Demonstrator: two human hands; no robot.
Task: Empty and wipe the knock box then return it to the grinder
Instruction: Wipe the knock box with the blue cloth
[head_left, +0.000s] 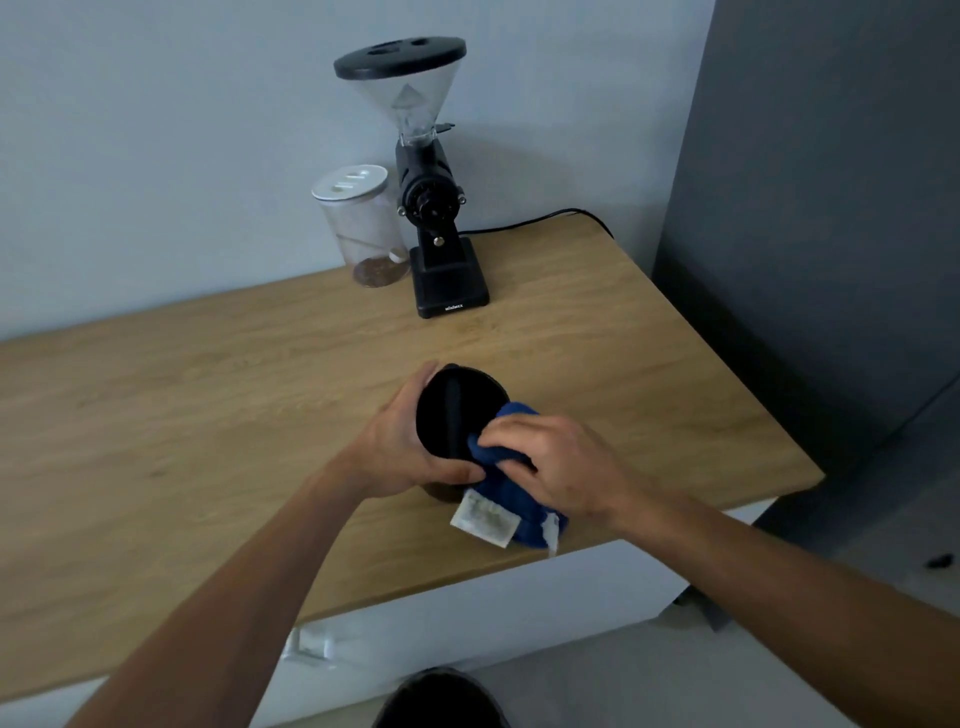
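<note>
Bare right hand presses a soft blue cloth into the round black knock box, which the left hand grips, tilted, over the wooden counter.

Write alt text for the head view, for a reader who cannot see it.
A left hand holds a black knock box tilted over a wooden counter while the right hand wipes its rim with a blue cloth. Behind them stand a black grinder and a clear jar.
</note>
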